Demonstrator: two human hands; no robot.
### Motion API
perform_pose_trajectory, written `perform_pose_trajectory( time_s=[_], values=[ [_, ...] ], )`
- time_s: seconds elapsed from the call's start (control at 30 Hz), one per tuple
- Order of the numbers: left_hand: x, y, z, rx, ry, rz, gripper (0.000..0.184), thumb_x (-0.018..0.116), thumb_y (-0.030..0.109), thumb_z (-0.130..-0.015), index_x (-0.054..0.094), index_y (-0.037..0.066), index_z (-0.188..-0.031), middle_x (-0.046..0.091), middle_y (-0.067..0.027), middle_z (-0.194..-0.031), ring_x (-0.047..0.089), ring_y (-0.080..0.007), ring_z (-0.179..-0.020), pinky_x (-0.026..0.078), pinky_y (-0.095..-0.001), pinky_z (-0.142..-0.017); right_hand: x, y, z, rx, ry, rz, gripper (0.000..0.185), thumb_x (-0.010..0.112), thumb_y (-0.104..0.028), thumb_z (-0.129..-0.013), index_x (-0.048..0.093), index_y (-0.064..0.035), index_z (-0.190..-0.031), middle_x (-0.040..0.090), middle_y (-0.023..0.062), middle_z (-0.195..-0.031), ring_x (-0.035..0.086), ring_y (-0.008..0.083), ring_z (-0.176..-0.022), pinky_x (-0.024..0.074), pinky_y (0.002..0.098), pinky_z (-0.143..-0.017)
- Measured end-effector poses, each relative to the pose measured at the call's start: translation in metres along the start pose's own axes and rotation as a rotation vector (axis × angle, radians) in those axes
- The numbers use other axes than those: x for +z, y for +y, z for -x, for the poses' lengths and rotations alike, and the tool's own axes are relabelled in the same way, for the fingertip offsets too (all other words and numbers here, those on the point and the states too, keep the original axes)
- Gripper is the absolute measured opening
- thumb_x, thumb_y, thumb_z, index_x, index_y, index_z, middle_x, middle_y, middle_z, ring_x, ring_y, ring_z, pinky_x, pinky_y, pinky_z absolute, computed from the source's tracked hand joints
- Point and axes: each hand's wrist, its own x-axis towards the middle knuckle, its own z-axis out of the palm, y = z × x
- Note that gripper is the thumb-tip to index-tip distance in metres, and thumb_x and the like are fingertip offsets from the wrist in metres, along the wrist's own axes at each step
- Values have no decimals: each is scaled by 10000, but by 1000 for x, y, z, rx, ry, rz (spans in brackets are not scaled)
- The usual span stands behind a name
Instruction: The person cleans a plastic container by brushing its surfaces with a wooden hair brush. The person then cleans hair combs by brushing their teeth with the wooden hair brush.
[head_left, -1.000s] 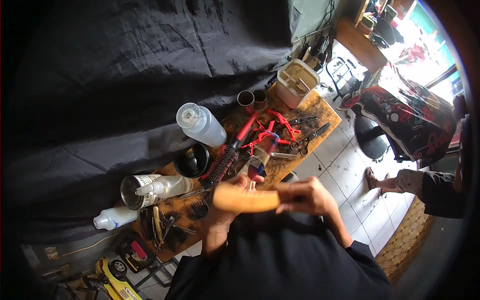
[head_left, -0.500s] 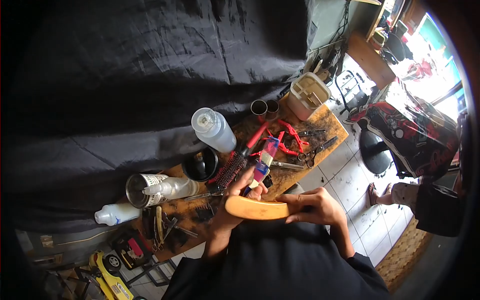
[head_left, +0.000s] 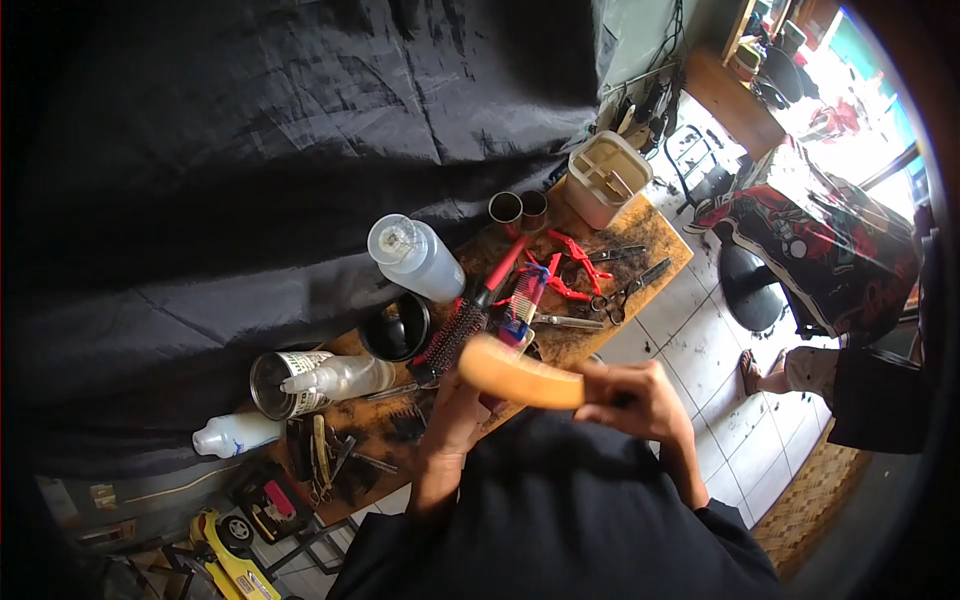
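Observation:
My right hand point(head_left: 645, 402) is closed round the dark handle end of a curved wooden brush point(head_left: 520, 376), blurred by motion. The brush lies across the front of my left hand point(head_left: 455, 418) and hides most of its fingers. Above the brush rises a blue and pink comb point(head_left: 523, 302) with pale teeth, its lower end in my left hand. A round hairbrush point(head_left: 455, 338) with a red handle lies on the wooden table just beyond. Red hair clips point(head_left: 575, 268) and scissors point(head_left: 632, 290) lie near the comb.
Hair clippings cover the wooden table point(head_left: 660, 240). On it stand a clear spray bottle point(head_left: 345, 375), a pale bottle point(head_left: 418, 258), a black bowl point(head_left: 395, 328) and a plastic tub point(head_left: 607, 180). At right, a person in a patterned cape point(head_left: 815, 245) is beside a black stool point(head_left: 750, 290).
The wooden brush has moved up and tilted, now blurred, with my right hand. It covers more of my left fingers and the comb's lower end. The view has shifted slightly.

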Motion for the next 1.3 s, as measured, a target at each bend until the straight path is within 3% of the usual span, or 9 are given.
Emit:
perform_pose_trajectory(
  time_s=[0.1,0.2,0.37,0.57,0.63,0.7,0.97,1.0,1.3],
  values=[
    [-17,-10,-2,42,-58,165,362,427,335,-983,539,13,-1107,543,-34,-799,468,-59,-597,371,-189,-533,-4,-1,-6,-111,-173,-27,511,788,-194,-713,614,-72,-1179,665,131,-766,663,218,-643,514,323,-622],
    [-19,-4,4,33,-125,47,329,424,310,-987,557,18,-1059,537,-18,-739,468,-60,-600,360,-209,-478,-10,-2,-6,135,102,95,496,777,-172,-725,609,-69,-1180,653,138,-756,640,166,-624,503,293,-631],
    [-36,-10,7,125,-245,-258,323,427,261,-992,569,-4,-1111,562,-13,-849,493,-57,-710,402,-197,-644,-11,7,-10,207,569,-65,452,733,-107,-791,578,-1,-1203,613,-5,-805,516,47,-724,467,229,-661],
    [-25,-12,4,206,-155,-229,266,443,181,-990,549,9,-1162,582,-5,-915,519,-60,-820,422,-213,-782,4,0,1,221,453,-265,462,709,-92,-810,549,37,-1223,525,-76,-720,421,29,-633,377,194,-577],
    [-26,-13,3,243,-200,-314,259,457,153,-982,536,-3,-1174,588,-14,-947,530,-63,-855,426,-223,-801,11,-3,-1,155,303,-138,469,727,-113,-795,561,-1,-1219,322,-12,-710,424,47,-613,402,220,-580],
    [-19,-14,-1,363,-264,-162,248,466,122,-974,531,-13,-1172,598,-28,-984,546,-68,-901,437,-226,-815,11,-12,-2,189,150,-57,526,780,-178,-735,587,-43,-1205,510,101,-639,445,106,-594,453,272,-621],
    [-22,-22,1,336,-87,118,274,482,43,-940,528,-18,-1203,610,-52,-1072,567,-71,-919,454,-215,-798,-16,9,18,172,-68,-10,513,804,-238,-706,632,-30,-1143,535,80,-605,550,112,-573,478,282,-604],
    [-22,-23,0,286,-31,117,278,503,67,-927,533,-13,-1192,609,-50,-1005,547,-61,-795,413,-186,-647,-19,10,19,194,-88,13,512,810,-241,-703,636,-30,-1137,552,74,-608,597,106,-616,491,285,-625],
    [-15,-32,-3,306,-181,-102,268,519,44,-937,536,-22,-1197,600,-78,-1104,555,-120,-1016,448,-263,-889,1,-11,-1,23,239,-127,534,783,-155,-728,578,14,-1191,453,61,-592,435,96,-527,403,237,-554]
  ],
)
